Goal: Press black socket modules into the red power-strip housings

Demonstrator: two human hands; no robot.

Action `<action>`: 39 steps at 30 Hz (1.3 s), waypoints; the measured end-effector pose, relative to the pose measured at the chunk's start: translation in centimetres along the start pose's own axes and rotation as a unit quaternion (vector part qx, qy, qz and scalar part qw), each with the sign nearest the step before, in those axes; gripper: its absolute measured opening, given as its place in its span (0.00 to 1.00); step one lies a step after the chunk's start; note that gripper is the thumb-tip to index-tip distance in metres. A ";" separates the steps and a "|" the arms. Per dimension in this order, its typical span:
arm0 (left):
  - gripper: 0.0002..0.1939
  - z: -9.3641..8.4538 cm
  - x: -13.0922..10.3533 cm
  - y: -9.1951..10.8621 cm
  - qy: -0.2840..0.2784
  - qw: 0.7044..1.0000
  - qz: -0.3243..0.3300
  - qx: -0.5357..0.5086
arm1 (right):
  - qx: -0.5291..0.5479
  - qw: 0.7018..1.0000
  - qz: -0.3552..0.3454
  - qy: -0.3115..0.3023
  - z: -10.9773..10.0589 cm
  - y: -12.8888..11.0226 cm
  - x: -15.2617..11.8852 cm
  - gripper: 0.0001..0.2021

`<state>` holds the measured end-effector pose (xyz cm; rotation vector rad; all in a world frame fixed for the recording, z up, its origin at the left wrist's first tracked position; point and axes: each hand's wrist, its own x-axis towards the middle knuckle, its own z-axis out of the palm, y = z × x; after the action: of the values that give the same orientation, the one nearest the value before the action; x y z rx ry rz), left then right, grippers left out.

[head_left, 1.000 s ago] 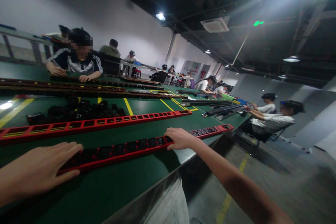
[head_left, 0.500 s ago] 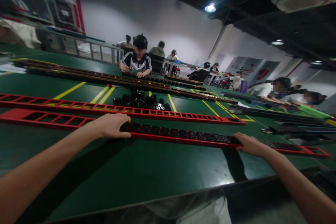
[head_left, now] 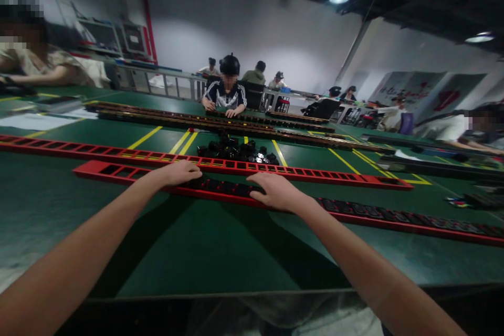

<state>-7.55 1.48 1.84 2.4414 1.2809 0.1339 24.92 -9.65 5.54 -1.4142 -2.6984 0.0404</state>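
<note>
A long red slotted frame (head_left: 226,197) lies across the green table in front of me, a row of black square pieces (head_left: 366,211) seated along much of it. Near its left part, where several slots show no black piece, my left hand (head_left: 177,172) grips the frame with fingers over the top. My right hand (head_left: 277,191) is a short way to the right, closed over the same frame, thumb on the near side. Both palms face away, so the fingertips are partly hidden. Just behind runs a second red slotted frame (head_left: 370,180) without black pieces.
A pile of shiny black parts (head_left: 240,152) sits beyond the second frame. Farther back lie long brown strips (head_left: 177,121), and a co-worker (head_left: 226,97) is seated opposite. Dark rails (head_left: 441,165) lie to the right; white paper (head_left: 39,121) to the left.
The near red frame has slid to the right, its right end now out of view. My right hand has come left along it, closer to my left hand. The view has turned left.
</note>
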 end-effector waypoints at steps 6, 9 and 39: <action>0.22 0.3 -0.1 -0.9 0.022 0.998 0.024 -0.052 | -0.076 0.995 -0.057 0.029 2.8 -4.9 4.5 0.22; 0.23 0.5 0.0 -1.1 0.039 0.998 0.010 -0.047 | -0.109 0.991 -0.061 0.055 4.4 -6.0 4.4 0.23; 0.19 -1.8 -1.7 -2.5 -0.065 0.997 0.009 -0.044 | -0.071 0.991 -0.077 0.083 5.4 -5.0 3.8 0.24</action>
<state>-10.93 1.95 2.70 2.3461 1.1727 0.0337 18.12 -9.29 0.79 -1.1767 -2.7064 -0.2738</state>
